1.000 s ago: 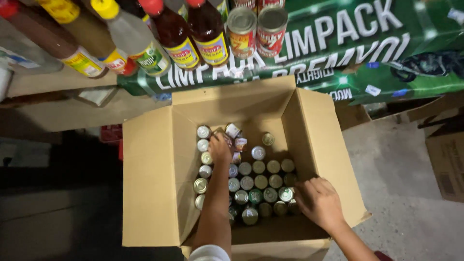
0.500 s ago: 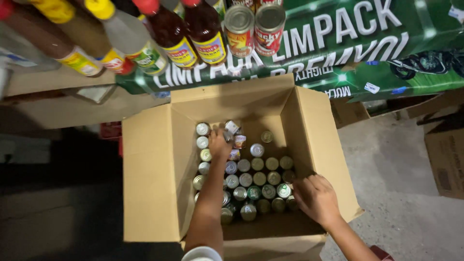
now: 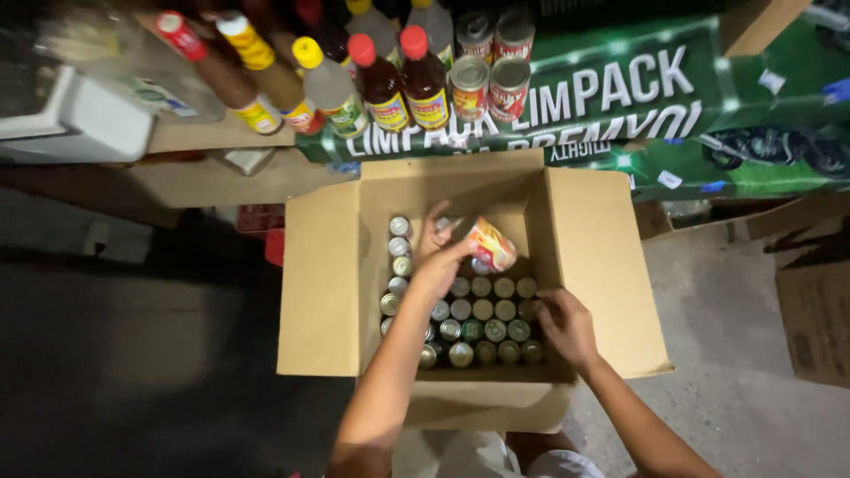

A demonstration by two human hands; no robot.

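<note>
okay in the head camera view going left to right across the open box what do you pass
Left flap → column of cans along the left wall → left hand lifting a can → right hand on the cans → right flap.

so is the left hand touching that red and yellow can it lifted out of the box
Touching. The head view shows the left hand with its fingers wrapped around the can, holding it tilted above the rows of cans in the cardboard box.
</note>
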